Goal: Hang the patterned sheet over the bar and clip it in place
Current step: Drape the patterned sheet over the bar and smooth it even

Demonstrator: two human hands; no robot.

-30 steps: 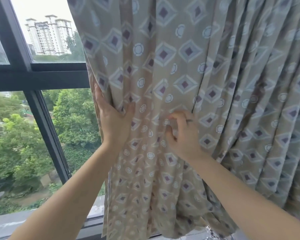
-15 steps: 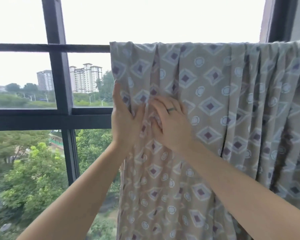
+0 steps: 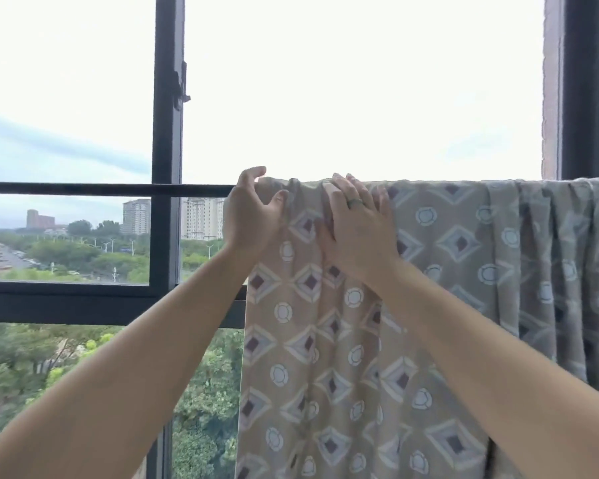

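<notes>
Both hands at bar (image 3: 83,189). Left hand (image 3: 248,219) curled, pinching patterned sheet (image 3: 325,357) at its top left corner; right hand (image 3: 357,233) flat, fingers spread, pressing it; ring (image 3: 355,202) worn.

Strong backlight from window (image 3: 360,81) (sky blown out); slight softness.

Tan patterned sheet (image 3: 343,340) — purple-centred diamonds and pale ringed circles — over a dark bar (image 3: 101,189).

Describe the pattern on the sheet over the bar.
The sheet is tan with purple-centred diamonds and small white rings; the head view shows it.
</notes>
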